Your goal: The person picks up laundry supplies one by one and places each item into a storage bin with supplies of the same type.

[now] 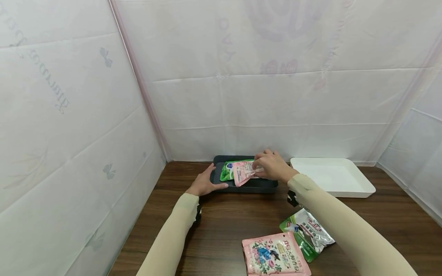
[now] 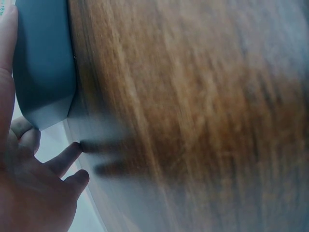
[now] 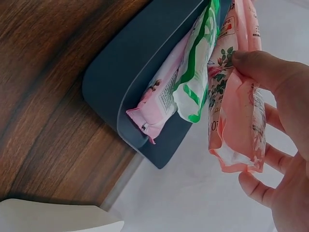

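My right hand (image 1: 274, 166) pinches a pink printed packet (image 3: 236, 121) between thumb and fingers, holding it over the dark grey tray (image 1: 257, 186). Inside that tray, the right wrist view shows a green-and-white packet (image 3: 194, 89) leaning beside another pink packet (image 3: 157, 107). At the tray's left end rests my left hand (image 1: 203, 182). Its thumb lies along the front side and its extended fingers are spread about the left end. In the left wrist view the left hand (image 2: 38, 183) is partly cut off by the frame, next to the tray's outer wall (image 2: 46, 58).
A shallow white tray (image 1: 328, 174) stands to the right of the dark one. Nearer on the wooden table (image 1: 214, 230) lie a pink floral pouch (image 1: 276, 255) and a green-and-silver pouch (image 1: 307, 234), the latter partly under the pink one. White sheeting (image 1: 276, 111) rises behind and at both sides.
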Demonstrator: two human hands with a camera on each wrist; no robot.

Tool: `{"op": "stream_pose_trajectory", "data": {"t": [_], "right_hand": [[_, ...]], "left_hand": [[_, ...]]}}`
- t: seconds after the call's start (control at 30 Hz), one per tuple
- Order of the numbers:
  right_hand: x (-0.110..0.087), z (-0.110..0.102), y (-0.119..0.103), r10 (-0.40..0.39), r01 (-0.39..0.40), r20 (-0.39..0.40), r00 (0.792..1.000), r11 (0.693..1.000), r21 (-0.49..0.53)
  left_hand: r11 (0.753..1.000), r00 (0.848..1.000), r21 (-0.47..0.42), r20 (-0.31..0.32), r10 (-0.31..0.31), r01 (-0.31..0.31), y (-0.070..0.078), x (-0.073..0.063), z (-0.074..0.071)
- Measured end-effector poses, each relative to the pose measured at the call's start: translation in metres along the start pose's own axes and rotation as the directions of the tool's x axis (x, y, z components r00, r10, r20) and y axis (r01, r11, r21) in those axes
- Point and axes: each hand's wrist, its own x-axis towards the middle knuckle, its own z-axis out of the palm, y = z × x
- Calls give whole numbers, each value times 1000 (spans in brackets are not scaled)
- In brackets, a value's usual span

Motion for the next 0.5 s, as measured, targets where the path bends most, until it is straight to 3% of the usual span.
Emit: {"op": "stream_pose_trajectory", "data": {"t": [0.5], "right_hand": [[8, 7, -2, 27, -27, 8, 1000, 1000, 5]], "left_hand": [[1000, 1000, 2, -4, 2, -2, 2, -1, -1]]}}
